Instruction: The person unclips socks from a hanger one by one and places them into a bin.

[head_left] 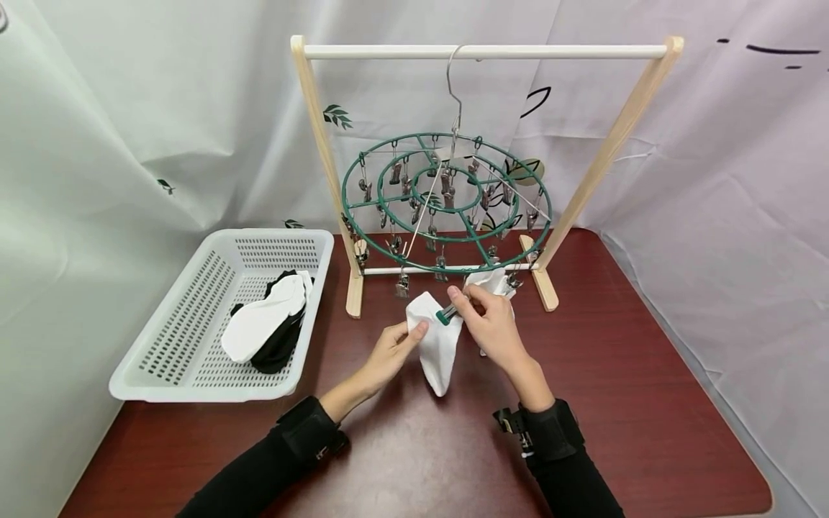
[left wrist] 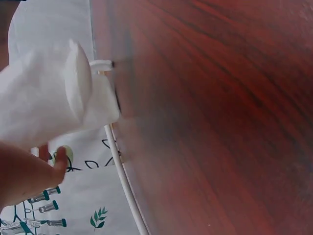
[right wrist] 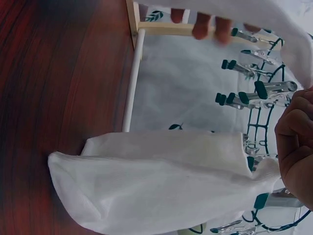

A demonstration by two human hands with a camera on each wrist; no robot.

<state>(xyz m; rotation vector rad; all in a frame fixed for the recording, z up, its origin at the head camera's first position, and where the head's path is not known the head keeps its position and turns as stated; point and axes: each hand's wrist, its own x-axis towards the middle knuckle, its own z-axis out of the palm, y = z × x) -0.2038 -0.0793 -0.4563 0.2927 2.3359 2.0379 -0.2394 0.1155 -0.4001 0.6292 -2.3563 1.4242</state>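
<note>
Near the middle of the head view, my left hand [head_left: 391, 351] holds a white sock [head_left: 439, 352] between thumb and fingers, and its toe hangs above the table. My right hand [head_left: 494, 322] pinches a metal clip [head_left: 447, 314] with a green tip, which lies in front of the sock's upper part. Whether the clip's jaws bite the cloth, I cannot tell. A second white sock [right wrist: 146, 191] hangs beside my right hand, partly behind it in the head view. Both belong under a round green clip hanger [head_left: 363, 229] that carries several metal clips.
A wooden rack with a white top bar [head_left: 550, 52] bears the hanger by its hook. Left of it stands a white perforated basket [head_left: 162, 352] with white socks [head_left: 262, 324] and black socks [head_left: 278, 352] inside. Everything stands on a dark red table [head_left: 635, 403] before a pale curtain.
</note>
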